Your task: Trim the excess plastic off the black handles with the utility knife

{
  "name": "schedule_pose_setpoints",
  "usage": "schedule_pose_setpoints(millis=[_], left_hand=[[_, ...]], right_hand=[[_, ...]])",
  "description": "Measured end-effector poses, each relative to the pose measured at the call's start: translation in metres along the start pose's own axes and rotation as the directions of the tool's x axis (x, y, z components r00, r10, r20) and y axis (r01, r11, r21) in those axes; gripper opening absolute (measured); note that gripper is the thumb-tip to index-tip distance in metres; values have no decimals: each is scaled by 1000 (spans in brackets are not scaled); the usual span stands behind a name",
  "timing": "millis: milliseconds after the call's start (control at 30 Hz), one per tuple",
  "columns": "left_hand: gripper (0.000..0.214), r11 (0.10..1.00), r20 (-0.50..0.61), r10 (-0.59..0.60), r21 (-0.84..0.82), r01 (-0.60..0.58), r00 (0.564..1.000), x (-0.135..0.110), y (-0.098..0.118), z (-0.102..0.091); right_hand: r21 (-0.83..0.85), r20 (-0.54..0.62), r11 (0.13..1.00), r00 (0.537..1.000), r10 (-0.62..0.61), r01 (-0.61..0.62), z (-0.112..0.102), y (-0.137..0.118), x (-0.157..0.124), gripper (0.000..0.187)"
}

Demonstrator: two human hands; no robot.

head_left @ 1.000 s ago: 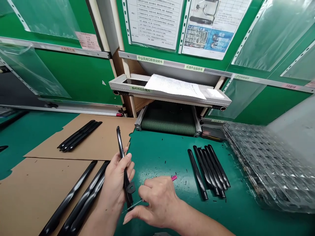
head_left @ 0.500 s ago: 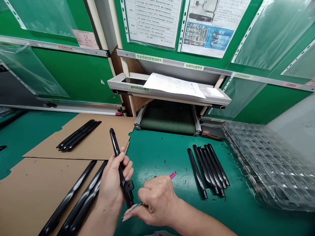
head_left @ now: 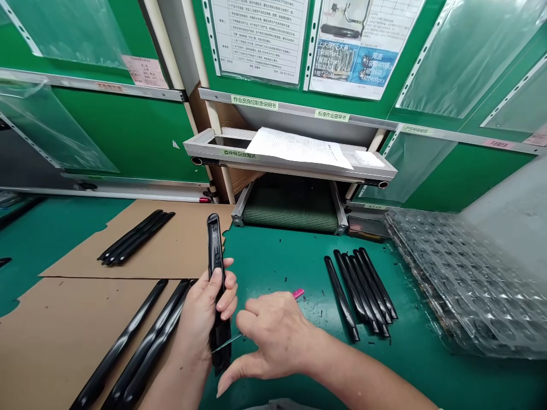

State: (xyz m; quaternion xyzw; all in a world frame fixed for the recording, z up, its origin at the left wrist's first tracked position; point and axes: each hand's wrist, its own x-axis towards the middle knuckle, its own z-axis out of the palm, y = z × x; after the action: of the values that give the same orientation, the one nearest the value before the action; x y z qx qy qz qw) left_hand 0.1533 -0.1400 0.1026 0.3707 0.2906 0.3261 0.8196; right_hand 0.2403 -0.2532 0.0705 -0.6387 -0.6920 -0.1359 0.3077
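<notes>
Black glossy plastic, the long bar (head_left: 215, 250) stands upright at lower centre, clasped mid-length by the left hand (head_left: 209, 310) — probably light, stiff, slick — while the right hand (head_left: 273, 339) pinches a pink-ended blade (head_left: 298, 294) at its base.

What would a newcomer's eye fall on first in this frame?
At centre, the left hand grips a long black part upright. The right hand pinches a thin pink-ended tool, with its tip pointed at the part's lower end. To the right, a row of similar black parts lies on the green mat, beside a stack of clear trays.
</notes>
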Motion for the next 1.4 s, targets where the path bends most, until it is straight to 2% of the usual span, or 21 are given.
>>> schedule_pose_setpoints(millis=[67,200,367,567,667,733,767,833,867,933,1000,1033,1067,1133,1200,1233,1300,1400], left_hand=[[43,999,1,-12,-35,12,1000,-1,0,0],[11,992,-51,-8,-126,2,999,-1,1,0],[22,983,-139,22,-177,-47,990,-1,3,0],[22,985,-183,26,-161,-56,983,-1,2,1],[21,983,-182,45,-169,-76,982,2,3,-3],[22,978,-167,63,-186,-94,984,2,4,-5],[22,977,-154,74,-187,-103,985,2,5,-5],[19,980,-113,81,-172,-100,990,-2,6,-2],[18,982,-92,73,-166,-88,993,-5,7,0],[19,983,-51,28,-181,-37,998,-10,9,6],[23,975,-16,-9,-221,5,1000,-14,10,9],[24,972,-9,-9,-237,6,1000,-15,11,10],[24,970,-9,-1,-244,-1,1000,-15,12,9],[25,972,-19,37,-231,-40,999,-13,13,6],[29,979,-11,82,-186,-83,997,-10,14,2],[31,982,-2,111,-152,-110,994,-9,13,-1],[34,982,14,179,-65,-178,984,-8,12,-4],[31,963,11,261,63,-261,965,-7,9,-7]], right_hand=[[-10,-4,1000,1000,14,-14,0,-2,-1,85],[22,-114,998,992,55,-53,0,-7,-5,82],[-20,-200,994,975,97,-103,-1,-12,-5,80],[-54,-201,987,970,137,-151,-2,-12,-5,81],[25,-203,997,977,70,-67,-2,-16,-11,79],[159,-197,986,977,82,-50,-3,-21,-14,78],[250,-176,964,974,142,-95,-4,-24,-14,78],[425,-53,860,940,336,-283,-6,-27,-11,77],[489,47,778,903,428,-394,-6,-27,-8,76],[550,244,596,795,556,-585,-8,-25,-1,76],[583,301,462,707,640,-668,-11,-21,5,75],[607,274,438,692,668,-663,-14,-18,6,72],[628,224,448,699,679,-636,-17,-16,5,68],[637,136,537,767,627,-553,-24,-15,1,59],[605,118,628,836,537,-489,-30,-16,-7,53],[588,117,657,854,507,-471,-31,-17,-11,48],[582,104,668,857,505,-464,-32,-19,-17,37],[617,67,620,817,572,-484,-29,-20,-21,25]])
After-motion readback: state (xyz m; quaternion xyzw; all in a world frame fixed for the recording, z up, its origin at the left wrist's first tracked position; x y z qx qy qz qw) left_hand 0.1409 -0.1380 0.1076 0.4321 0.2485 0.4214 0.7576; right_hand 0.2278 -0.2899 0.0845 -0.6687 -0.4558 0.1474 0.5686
